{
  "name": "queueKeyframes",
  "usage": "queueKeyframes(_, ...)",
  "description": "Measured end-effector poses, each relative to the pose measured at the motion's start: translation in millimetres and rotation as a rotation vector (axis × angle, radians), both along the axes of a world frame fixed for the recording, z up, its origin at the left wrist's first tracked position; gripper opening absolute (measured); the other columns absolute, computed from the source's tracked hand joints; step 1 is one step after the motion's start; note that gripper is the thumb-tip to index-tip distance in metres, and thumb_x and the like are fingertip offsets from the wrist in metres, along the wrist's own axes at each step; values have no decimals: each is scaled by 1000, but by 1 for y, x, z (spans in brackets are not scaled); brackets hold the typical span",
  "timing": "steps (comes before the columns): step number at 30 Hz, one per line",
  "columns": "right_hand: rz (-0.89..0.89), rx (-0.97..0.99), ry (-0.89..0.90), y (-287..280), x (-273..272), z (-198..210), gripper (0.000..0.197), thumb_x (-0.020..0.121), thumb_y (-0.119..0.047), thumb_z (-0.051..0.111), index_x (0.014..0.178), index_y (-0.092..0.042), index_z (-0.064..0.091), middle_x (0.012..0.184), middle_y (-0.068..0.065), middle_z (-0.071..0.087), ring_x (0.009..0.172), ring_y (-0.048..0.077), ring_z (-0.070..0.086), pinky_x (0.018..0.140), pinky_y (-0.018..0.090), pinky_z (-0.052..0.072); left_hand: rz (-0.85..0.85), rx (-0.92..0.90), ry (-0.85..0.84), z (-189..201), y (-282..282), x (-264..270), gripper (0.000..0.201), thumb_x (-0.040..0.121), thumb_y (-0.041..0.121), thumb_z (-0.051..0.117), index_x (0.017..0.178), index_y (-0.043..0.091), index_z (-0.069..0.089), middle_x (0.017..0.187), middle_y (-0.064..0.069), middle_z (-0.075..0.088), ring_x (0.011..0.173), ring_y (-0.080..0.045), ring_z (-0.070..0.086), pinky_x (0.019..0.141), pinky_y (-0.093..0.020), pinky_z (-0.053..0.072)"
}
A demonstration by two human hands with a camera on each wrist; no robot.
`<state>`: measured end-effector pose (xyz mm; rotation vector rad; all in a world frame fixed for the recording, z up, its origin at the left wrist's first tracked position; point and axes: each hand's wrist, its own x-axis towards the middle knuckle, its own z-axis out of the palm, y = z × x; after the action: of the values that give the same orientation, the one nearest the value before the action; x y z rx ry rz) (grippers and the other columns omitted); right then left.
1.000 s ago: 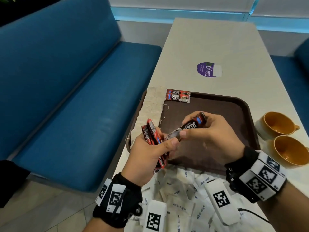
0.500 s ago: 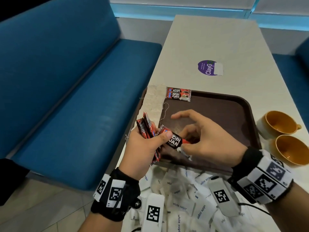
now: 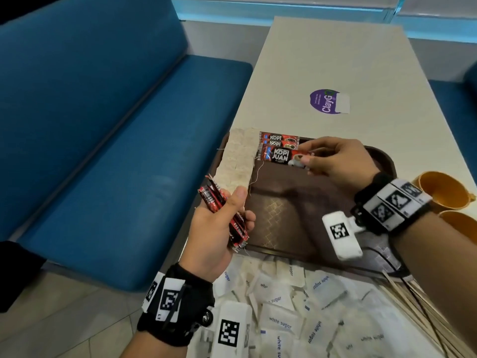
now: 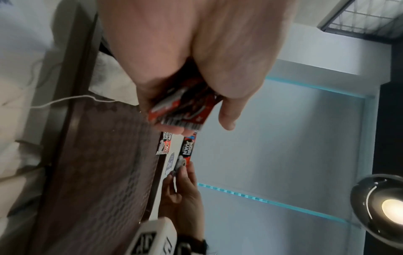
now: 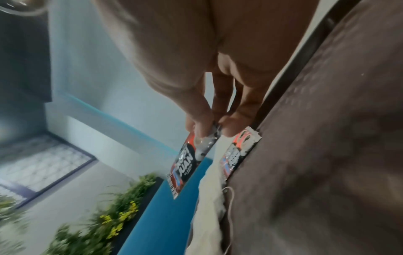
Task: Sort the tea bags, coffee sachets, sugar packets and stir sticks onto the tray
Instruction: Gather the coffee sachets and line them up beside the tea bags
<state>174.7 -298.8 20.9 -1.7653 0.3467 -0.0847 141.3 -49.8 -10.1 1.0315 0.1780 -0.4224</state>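
Note:
A brown tray [image 3: 291, 223] lies on the beige table. Down its left edge runs a row of pale tea bags [image 3: 238, 161]. At its far left corner lie two red-and-black coffee sachets [image 3: 280, 140] [image 5: 237, 153]. My right hand [image 3: 333, 161] pinches a third coffee sachet [image 3: 280, 156] [image 5: 188, 160] by its right end, just above the tray and in front of those two. My left hand [image 3: 219, 223] grips a bundle of coffee sachets [image 3: 222, 210] [image 4: 185, 110] over the tray's left rim. White sugar packets [image 3: 289, 303] are heaped near me, with wooden stir sticks [image 3: 423, 306] at the right.
Two orange cups [image 3: 444, 192] stand right of the tray. A purple sticker [image 3: 326, 101] is on the table beyond it. A blue bench [image 3: 108, 151] runs along the table's left side.
My right hand took one sachet from the left hand's bundle and carried it forward to the tray's far left corner. A second sachet now lies there. The left hand stayed put.

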Motion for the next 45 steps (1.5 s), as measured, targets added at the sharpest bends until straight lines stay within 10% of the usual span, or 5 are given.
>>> queueKeyframes(9, -140, 9, 193, -24, 69, -50, 29, 82, 0, 82, 110, 1, 74, 89, 18, 72, 67, 20, 66, 64, 22, 61, -44, -149, 128, -3, 1, 1, 29, 84, -2, 69, 104, 12, 53, 89, -10, 56, 73, -23, 63, 62, -32, 53)
queueKeyframes(17, -181, -169, 221, -20, 86, -56, 24, 71, -6, 92, 87, -6, 74, 87, 19, 75, 63, 24, 68, 66, 36, 63, -142, -202, 147, 5, 9, -4, 39, 95, 13, 58, 133, 25, 55, 113, -13, 68, 112, -43, 68, 86, -73, 51)
queueKeyframes(28, -190, -277, 281, -17, 86, -49, 39, 68, -10, 95, 98, -5, 72, 82, 9, 73, 64, 24, 70, 75, 40, 65, -228, -149, 94, 7, 13, -5, 50, 90, 9, 61, 138, 18, 52, 118, -21, 70, 109, -45, 69, 70, -46, 63)
queueKeyframes(40, -175, -298, 101, -3, 41, -6, 12, 89, -24, 79, 87, -17, 69, 81, 7, 73, 62, 22, 70, 54, 29, 58, -156, -69, 74, 15, 8, -8, 29, 97, -3, 57, 126, -7, 59, 115, -24, 71, 105, -48, 71, 79, -49, 64)
queueKeyframes(45, 62, -101, -24, 26, -17, 28, 6, 93, -15, 74, 94, -10, 72, 79, 2, 70, 60, 17, 68, 55, 24, 54, -207, -26, 25, 25, 4, -18, 20, 93, -2, 61, 111, -10, 64, 102, -22, 73, 100, -45, 73, 63, -43, 63)
